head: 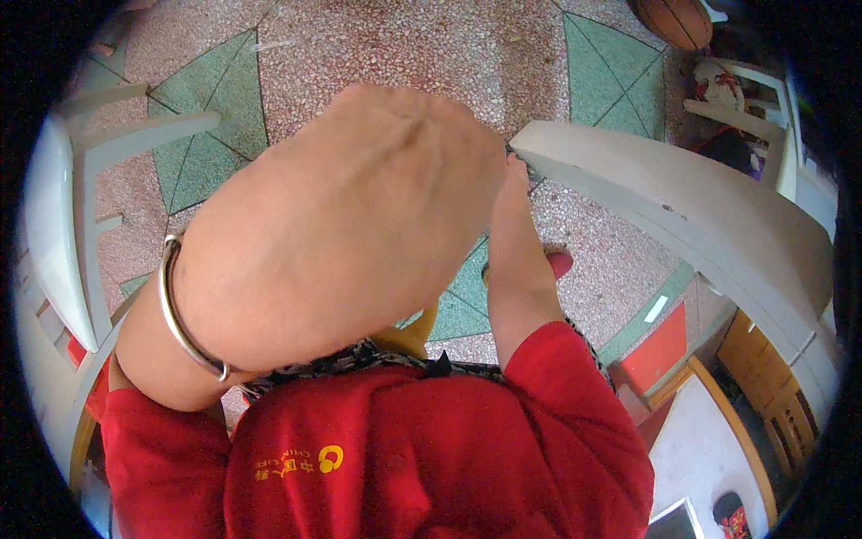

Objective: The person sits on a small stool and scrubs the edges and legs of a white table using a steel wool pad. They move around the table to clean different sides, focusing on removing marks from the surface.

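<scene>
Large and close to the camera, my left forearm and bent wrist cross the middle of the view, with a silver bangle on the arm. Of my left hand only the wrist and back part show; its fingers are hidden. Farther down, my right hand is at the near left end of a long white panel, partly covered by the left hand. Whether its fingers grip the panel cannot be told. A red shirt with a yellow logo and writing covers my torso.
Terrazzo floor with green tiles lies below. White furniture stands at left. At upper right are a basketball and a white rack. A red panel and a wood-edged white surface are at lower right.
</scene>
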Action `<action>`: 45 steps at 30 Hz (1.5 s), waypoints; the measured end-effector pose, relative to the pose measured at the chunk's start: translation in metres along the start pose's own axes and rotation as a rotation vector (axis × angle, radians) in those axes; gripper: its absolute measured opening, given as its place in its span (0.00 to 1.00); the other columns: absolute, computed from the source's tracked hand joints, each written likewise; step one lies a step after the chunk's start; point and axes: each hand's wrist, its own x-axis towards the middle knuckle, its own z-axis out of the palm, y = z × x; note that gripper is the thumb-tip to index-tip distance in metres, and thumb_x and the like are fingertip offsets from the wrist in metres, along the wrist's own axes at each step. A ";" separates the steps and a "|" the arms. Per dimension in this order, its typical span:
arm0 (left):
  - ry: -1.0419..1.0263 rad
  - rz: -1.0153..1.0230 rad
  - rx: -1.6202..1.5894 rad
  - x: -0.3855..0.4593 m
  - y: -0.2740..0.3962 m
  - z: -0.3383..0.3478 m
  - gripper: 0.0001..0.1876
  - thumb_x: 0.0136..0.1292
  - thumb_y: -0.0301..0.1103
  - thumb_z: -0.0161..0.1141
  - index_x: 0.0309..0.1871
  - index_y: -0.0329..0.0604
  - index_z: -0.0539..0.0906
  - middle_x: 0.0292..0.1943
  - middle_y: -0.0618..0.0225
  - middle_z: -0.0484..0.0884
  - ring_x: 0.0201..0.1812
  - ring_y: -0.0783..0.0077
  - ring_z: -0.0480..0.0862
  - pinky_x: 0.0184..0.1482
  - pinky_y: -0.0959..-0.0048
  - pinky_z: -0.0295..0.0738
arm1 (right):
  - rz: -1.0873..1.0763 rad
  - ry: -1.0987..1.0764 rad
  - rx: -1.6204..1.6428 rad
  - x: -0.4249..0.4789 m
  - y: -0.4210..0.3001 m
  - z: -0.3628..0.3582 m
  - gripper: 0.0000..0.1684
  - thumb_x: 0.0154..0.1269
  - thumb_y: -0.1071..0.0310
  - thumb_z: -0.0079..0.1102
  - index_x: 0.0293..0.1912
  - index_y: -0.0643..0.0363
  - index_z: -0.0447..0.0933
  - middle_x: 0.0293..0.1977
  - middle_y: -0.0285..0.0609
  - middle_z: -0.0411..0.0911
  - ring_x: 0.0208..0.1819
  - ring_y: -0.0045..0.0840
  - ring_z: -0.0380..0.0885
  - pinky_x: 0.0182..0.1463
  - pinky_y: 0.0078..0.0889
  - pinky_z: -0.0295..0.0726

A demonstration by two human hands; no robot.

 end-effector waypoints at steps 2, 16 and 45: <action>0.046 0.042 0.032 -0.002 0.004 -0.001 0.24 0.53 0.40 0.64 0.52 0.41 0.76 0.44 0.60 0.80 0.49 0.59 0.79 0.52 0.64 0.72 | -0.017 0.000 0.068 0.004 -0.007 -0.003 0.16 0.71 0.76 0.45 0.56 0.71 0.64 0.51 0.51 0.69 0.49 0.40 0.74 0.47 0.33 0.87; 0.048 0.036 -0.131 -0.013 -0.007 0.006 0.21 0.51 0.37 0.65 0.47 0.39 0.77 0.42 0.57 0.80 0.43 0.54 0.81 0.47 0.65 0.76 | -0.041 -0.053 -0.218 -0.033 0.001 0.017 0.19 0.73 0.62 0.43 0.49 0.70 0.68 0.43 0.55 0.74 0.46 0.43 0.77 0.49 0.40 0.84; 0.123 0.013 -0.165 -0.010 -0.001 0.012 0.23 0.53 0.39 0.64 0.52 0.42 0.76 0.44 0.58 0.80 0.50 0.57 0.78 0.56 0.63 0.72 | 0.011 -0.098 0.158 -0.022 -0.004 0.025 0.16 0.71 0.71 0.41 0.54 0.72 0.63 0.48 0.54 0.72 0.43 0.44 0.79 0.48 0.44 0.86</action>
